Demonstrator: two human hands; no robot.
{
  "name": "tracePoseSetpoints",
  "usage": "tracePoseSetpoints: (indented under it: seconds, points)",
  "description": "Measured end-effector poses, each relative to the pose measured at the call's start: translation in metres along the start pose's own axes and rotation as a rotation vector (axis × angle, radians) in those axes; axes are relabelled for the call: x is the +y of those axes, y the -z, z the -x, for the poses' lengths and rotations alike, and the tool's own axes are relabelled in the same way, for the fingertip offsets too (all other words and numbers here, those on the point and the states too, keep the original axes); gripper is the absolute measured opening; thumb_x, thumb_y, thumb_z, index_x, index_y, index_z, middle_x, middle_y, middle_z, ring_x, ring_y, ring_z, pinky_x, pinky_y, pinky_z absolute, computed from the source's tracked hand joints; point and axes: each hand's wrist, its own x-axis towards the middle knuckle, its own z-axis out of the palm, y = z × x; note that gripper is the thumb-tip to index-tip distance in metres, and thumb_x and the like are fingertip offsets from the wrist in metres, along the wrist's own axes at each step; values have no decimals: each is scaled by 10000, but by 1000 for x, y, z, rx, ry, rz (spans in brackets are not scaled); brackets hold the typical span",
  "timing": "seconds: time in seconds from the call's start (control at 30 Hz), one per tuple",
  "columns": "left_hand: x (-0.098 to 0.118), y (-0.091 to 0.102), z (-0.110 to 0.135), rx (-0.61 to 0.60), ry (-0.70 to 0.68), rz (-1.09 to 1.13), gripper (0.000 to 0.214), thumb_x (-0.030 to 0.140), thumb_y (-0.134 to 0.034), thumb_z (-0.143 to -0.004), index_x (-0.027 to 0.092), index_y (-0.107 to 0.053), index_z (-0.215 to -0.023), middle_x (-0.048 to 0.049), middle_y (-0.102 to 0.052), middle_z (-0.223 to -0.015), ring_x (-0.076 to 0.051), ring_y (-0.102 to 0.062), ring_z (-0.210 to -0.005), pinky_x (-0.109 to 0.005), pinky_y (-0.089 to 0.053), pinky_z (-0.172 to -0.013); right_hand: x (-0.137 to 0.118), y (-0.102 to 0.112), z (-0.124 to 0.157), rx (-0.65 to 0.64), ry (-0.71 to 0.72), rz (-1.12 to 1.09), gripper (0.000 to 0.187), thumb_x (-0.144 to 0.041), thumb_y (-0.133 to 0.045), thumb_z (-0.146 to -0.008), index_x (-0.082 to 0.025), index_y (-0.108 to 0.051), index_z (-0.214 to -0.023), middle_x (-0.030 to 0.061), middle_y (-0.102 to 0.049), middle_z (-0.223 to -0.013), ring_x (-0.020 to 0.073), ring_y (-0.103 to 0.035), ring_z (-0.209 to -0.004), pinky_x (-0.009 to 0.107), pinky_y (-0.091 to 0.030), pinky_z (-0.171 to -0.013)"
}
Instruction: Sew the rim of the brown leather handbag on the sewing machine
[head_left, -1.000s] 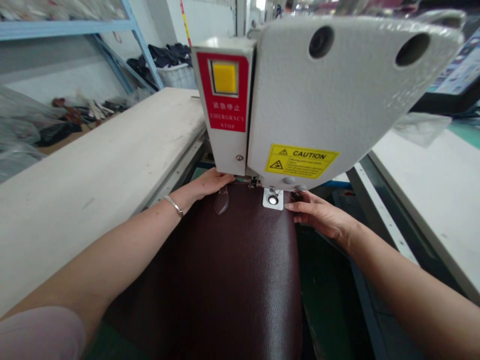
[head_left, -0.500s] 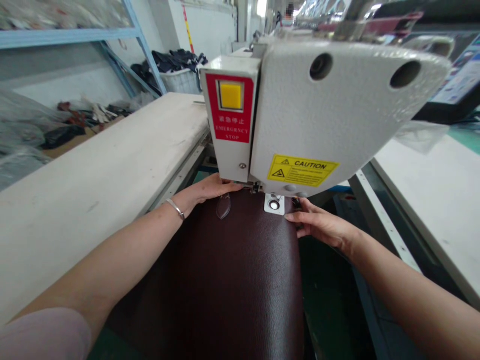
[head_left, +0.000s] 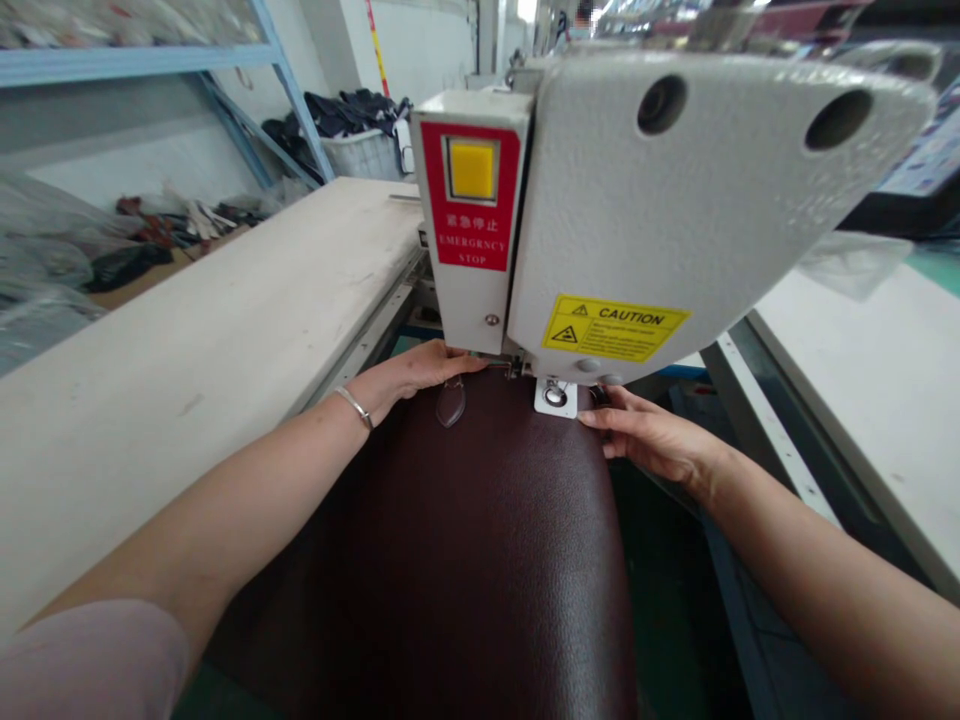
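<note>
A large dark brown leather piece [head_left: 480, 520] hangs towards me from under the white head of a sewing machine [head_left: 645, 210]. A teardrop-shaped leather tab [head_left: 451, 404] lies on it near the upper left. My left hand [head_left: 439, 365] grips the top edge beside this tab, its thumb stretched towards the machine and its other fingers mostly hidden. On the right, my right hand [head_left: 645, 425] pinches the leather's side edge, fingers partly behind it. Its fingertip is at the corner of a white plate [head_left: 566, 410] with a round opening, which lies on the leather beneath the machine head.
White tabletops [head_left: 225, 290] flank the machine on both sides, edged by metal rails [head_left: 772, 430]. A yellow emergency stop button [head_left: 472, 169] sits on the machine front. Behind at left stand a blue shelf frame [head_left: 150, 62] and a basket of dark material [head_left: 364, 150].
My view has shifted slightly, so the machine appears higher and further right. The leather's lower right edge has swung right. Both hands keep nearly the same places on it.
</note>
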Motion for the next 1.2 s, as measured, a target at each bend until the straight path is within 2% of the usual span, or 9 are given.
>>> tracePoseSetpoints:
  seconds: [0.3, 0.4, 0.5, 0.67, 1.03, 1.2]
  points:
    - [2, -1, 2, -8, -22, -31, 461, 620, -752, -694, 200, -769, -885, -72, -766, -908, -207, -675, -780, -287, -542, -725, 4, -1, 1, -13, 8, 14, 683, -293, -849, -714, -289, -485, -1291, 49, -539, -1316, 235, -571, -1125, 285, -637, -705]
    - [-1, 0, -1, -8, -8, -9, 454, 605, -753, -692, 206, -767, -908, -76, -768, -943, -211, -677, -805, -289, -546, -744, 4, -1, 2, -7, 3, 10, 700, -292, -861, -696, -287, -485, -1286, 47, -540, -1309, 225, -577, -1097, 270, -632, -685]
    - [-6, 1, -4, 45, -16, -8, 406, 565, -745, -707, 200, -762, -884, -65, -766, -966, -197, -671, -802, -273, -540, -749, 3, -1, 2, -1, 1, 8, 701, -301, -873, -680, -291, -494, -1269, 41, -547, -1298, 210, -589, -1054, 249, -624, -655]
    - [-7, -1, -4, 136, 43, -84, 396, 563, -711, -720, 173, -737, -784, -54, -752, -828, -183, -639, -710, -257, -510, -657, 2, -1, 2, -6, -5, 5, 707, -313, -877, -674, -282, -498, -1270, 46, -550, -1306, 223, -594, -1065, 277, -638, -678]
    - [-6, -3, -2, 102, 50, -65, 457, 631, -705, -704, 179, -726, -772, -52, -738, -810, -180, -623, -694, -272, -493, -642, 0, -2, 4, -25, 22, 34, 684, -315, -855, -710, -278, -498, -1293, 60, -532, -1352, 260, -575, -1153, 293, -649, -684]
    - [-3, -2, 2, 156, 40, -146, 440, 610, -689, -718, 171, -709, -720, -34, -703, -729, -172, -591, -651, -262, -459, -585, 1, -2, 4, -18, 27, 70, 668, -321, -862, -699, -274, -506, -1262, 57, -565, -1286, 252, -570, -1156, 248, -631, -648]
